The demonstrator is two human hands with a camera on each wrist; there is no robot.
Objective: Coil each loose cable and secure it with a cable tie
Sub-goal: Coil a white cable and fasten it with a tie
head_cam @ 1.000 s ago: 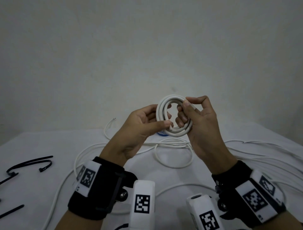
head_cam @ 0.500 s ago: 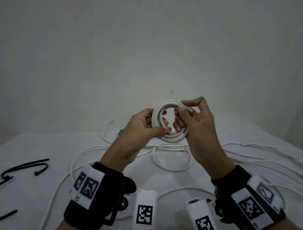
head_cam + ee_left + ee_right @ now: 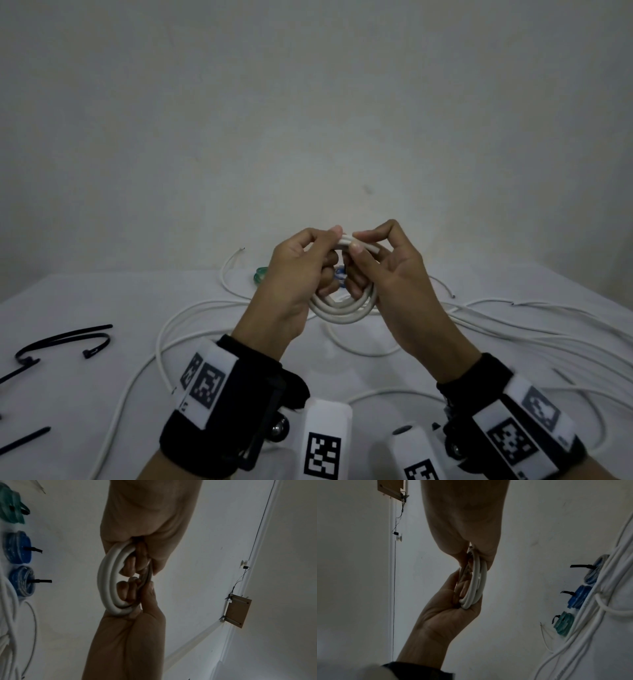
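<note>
A white desk fills the lower part of the head view, and across its middle and right side run long loose white cables in wide loops. Above these, held up off the desk, both hands meet around a small white cable coil of several turns. The left hand has its fingers curled through the ring and its thumb pressing on the top strand; the right hand pinches the same top strand between thumb and forefinger, with its other fingers hooked inside the coil. At the far edge of the desk, behind the hands, lie three already tied coils: a green coil, a blue coil and a paler blue coil, each with a black tie tail sticking out. On the left of the desk lie loose black cable ties, one bent into a loop, well apart from the hands.
</note>
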